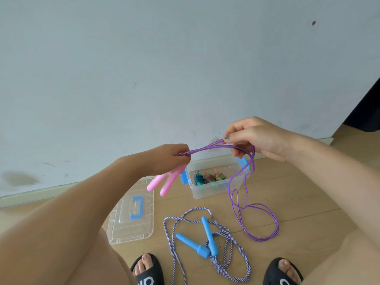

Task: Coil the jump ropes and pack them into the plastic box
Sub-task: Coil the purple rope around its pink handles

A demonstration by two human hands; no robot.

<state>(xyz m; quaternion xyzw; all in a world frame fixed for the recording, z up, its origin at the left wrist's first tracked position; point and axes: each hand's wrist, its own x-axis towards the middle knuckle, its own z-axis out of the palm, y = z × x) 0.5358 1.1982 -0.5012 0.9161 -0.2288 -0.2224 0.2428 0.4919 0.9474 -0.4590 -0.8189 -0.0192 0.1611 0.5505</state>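
Both hands grip purple rope [242, 212] — left hand [172, 159], right hand [255, 138].

The left hand [174, 158] holds two pink handles [164, 183], the right hand [255, 138] pinches the purple rope [255, 219] above the plastic box [216, 177]; a blue rope [205, 239] lies on the floor [298, 202].

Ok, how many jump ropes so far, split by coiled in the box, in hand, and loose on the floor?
Coiled in the plastic box: 3
Purple rope held by left hand and right hand: 1
Blue-handled rope loose on the floor: 1
Total: 5
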